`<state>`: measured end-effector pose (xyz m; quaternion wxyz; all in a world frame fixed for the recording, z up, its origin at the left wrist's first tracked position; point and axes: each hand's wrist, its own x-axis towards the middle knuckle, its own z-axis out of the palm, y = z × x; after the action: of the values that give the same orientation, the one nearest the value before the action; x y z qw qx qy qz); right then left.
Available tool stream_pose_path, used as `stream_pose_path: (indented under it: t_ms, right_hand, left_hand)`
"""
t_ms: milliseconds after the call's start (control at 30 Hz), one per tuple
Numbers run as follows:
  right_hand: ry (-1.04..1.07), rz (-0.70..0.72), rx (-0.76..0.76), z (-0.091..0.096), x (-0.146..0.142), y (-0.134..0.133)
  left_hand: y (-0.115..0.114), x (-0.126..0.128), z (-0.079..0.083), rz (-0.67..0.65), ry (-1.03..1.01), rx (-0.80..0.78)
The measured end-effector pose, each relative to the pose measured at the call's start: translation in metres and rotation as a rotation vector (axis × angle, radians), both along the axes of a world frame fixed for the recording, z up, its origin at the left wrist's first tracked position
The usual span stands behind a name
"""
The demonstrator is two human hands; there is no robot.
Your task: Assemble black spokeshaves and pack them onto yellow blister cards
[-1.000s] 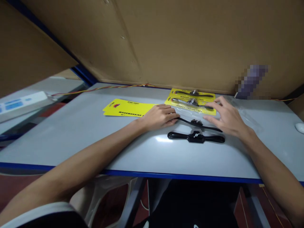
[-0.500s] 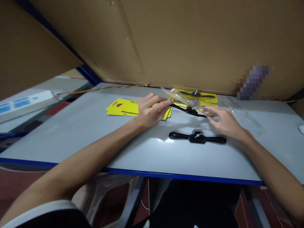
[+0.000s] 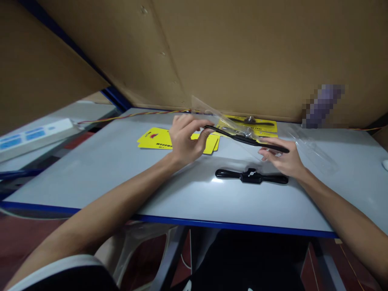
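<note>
My left hand [image 3: 188,137] pinches one end of a black spokeshave [image 3: 246,140] between thumb and fingers, holding it above the table. Its other end passes over my right hand [image 3: 286,159], whose fingers are closed on a clear plastic sleeve [image 3: 208,109] behind the tool. Whether the right fingers also touch the handle is hard to see. Nearer to me, a second black spokeshave [image 3: 251,176] lies flat on the table. Beyond my hands, another spokeshave [image 3: 250,120] rests on a yellow card [image 3: 268,127].
Several yellow cards [image 3: 153,138] are stacked beside my left hand. Crumpled clear plastic [image 3: 317,153] lies on the right. A white power strip [image 3: 38,135] sits at the far left, its twisted cable running along the brown back panel [image 3: 227,52]. The table has a blue front edge [image 3: 212,222].
The spokeshave has come out of the clear plastic sleeve and now sits in front of it, nearer to me. My left fingers have shifted to its handle end.
</note>
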<state>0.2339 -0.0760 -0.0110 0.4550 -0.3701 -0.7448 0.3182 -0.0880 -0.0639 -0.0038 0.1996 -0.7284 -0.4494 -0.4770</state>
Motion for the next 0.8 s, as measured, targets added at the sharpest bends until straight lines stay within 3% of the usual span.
stream_pose_path:
  t_ms: [100,167,333,400,633,733,800]
  right_hand:
    - [0.046,-0.087,0.078,0.003,-0.002,-0.006]
    - [0.076,-0.066,0.067,0.005,-0.001,-0.007]
    - [0.144,0.156,-0.371,0.005,0.003,0.003]
    - [0.175,0.180,-0.475,0.005,0.003,0.009]
    - [0.362,0.011,-0.718,0.003,0.003,0.020]
    - [0.411,-0.071,-0.753,0.007,0.002,0.021]
    - [0.403,-0.062,-0.768,0.010,0.002,0.021]
  left_hand:
    - [-0.001,0.001,0.005,-0.026,0.005,-0.046]
    - [0.000,-0.001,0.006,-0.016,0.010,-0.098]
    - [0.007,-0.005,0.002,0.003,0.013,-0.256]
    - [0.010,-0.005,-0.002,0.001,-0.001,-0.292]
    - [0.021,-0.014,-0.007,0.047,-0.036,-0.425]
    - [0.029,-0.032,-0.001,0.050,0.110,-0.504]
    - [0.033,-0.046,0.004,-0.027,0.282,-0.622]
